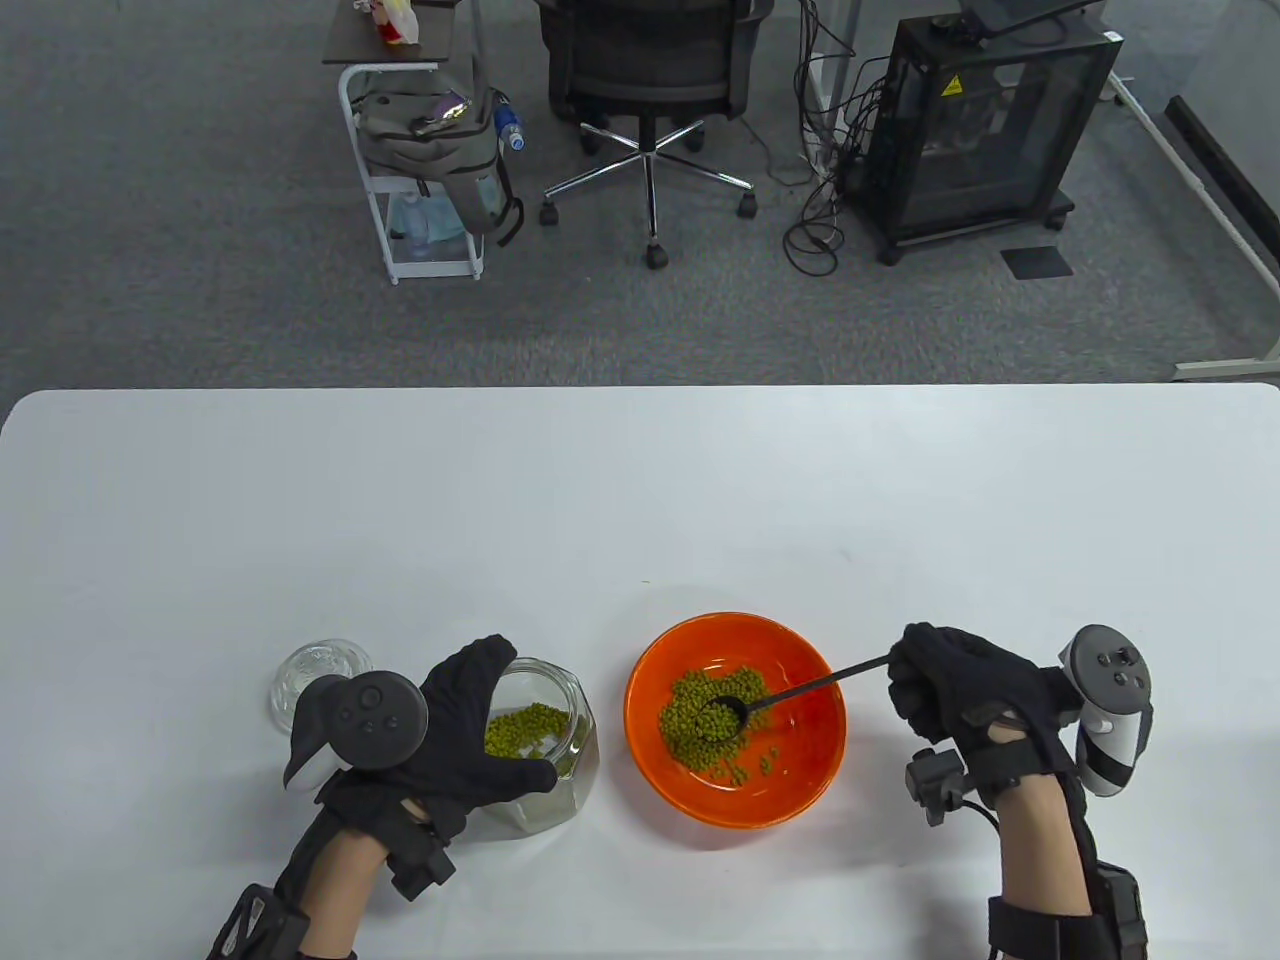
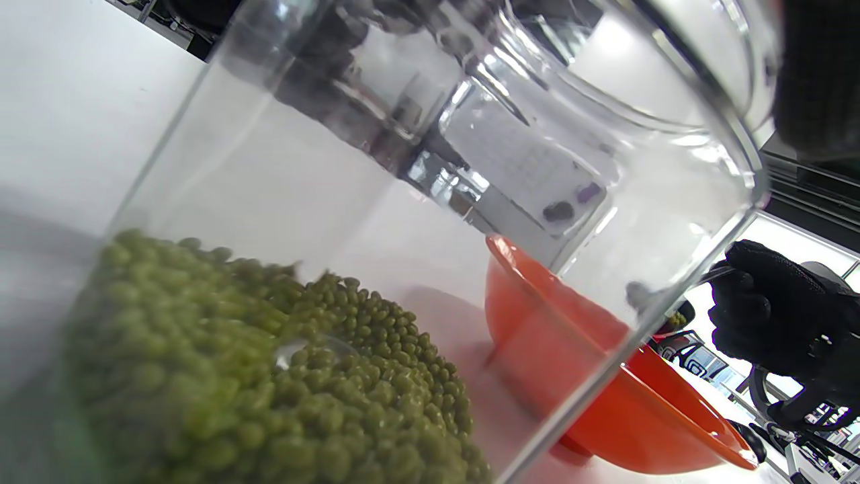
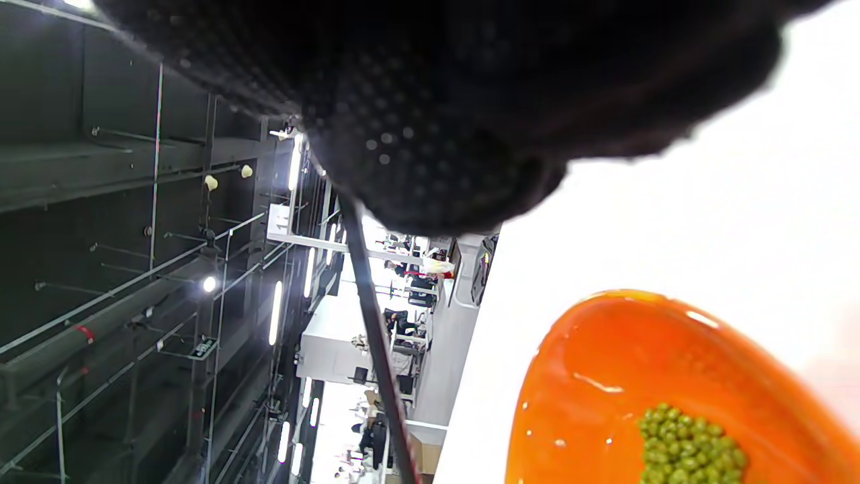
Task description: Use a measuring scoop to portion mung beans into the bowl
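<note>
Orange bowl [image 1: 640, 700] is already holding a mound of mung beans [image 1: 700, 735], so part of the portioning appears done. The right hand [image 1: 965, 690] is pinching the far end of a thin black scoop [image 1: 722, 716], whose handle is running away from the grip toward the person's left; the scoop head is sitting low over the bean mound, inside the bowl rim. Whether the scoop is emptied or still carrying beans cannot be told from these views. The left hand [image 1: 455, 740] is wrapping its fingers around a glass jar [image 1: 575, 735], steadying it; beyond that grip, a layer of beans [image 2: 269, 376] is lying in the jar, so stock is remaining for further scoops. A glass lid [image 1: 300, 680] is lying on the table [image 1: 640, 500] just outside the left hand. By appearance, the task is midway: some portions delivered, more possibly to follow.
</note>
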The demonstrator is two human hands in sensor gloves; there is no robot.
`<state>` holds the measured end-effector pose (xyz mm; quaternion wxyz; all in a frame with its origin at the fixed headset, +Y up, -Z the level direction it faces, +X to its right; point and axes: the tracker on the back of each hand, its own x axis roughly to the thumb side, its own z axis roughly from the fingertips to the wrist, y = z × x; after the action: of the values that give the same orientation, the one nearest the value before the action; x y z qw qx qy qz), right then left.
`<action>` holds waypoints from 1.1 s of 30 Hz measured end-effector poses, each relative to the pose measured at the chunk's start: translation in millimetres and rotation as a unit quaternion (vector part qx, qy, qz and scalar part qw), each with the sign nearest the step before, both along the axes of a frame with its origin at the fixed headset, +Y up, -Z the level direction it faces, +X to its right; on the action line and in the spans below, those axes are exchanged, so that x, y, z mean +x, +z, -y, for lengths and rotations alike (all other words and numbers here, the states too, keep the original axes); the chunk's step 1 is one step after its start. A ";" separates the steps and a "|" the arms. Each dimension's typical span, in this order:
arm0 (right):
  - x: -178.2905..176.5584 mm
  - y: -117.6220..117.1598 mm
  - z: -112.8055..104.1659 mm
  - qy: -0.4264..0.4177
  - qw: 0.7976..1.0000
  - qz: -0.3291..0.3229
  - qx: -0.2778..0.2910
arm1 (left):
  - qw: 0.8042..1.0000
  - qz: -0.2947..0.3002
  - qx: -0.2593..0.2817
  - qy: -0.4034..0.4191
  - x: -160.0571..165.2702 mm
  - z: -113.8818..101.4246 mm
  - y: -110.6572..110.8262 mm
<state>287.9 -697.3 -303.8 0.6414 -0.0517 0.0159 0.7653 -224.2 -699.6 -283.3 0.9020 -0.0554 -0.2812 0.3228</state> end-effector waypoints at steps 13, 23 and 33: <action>-24.6 9.3 -19.3 0.129 0.989 -0.012 0.065 | 1.000 0.000 0.001 -0.002 0.1 0.1 0.3; -54.3 22.2 -42.6 0.238 0.948 -0.082 0.195 | 1.000 -0.001 0.002 -0.002 0.2 0.3 0.6; -82.8 44.0 -60.6 0.320 0.882 -0.163 0.306 | 1.000 -0.001 0.002 -0.002 0.4 0.1 0.8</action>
<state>205.1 -636.7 -259.7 0.3339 0.2703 -0.1326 0.8932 -223.8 -699.7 -282.5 0.9030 -0.0541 -0.2810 0.3205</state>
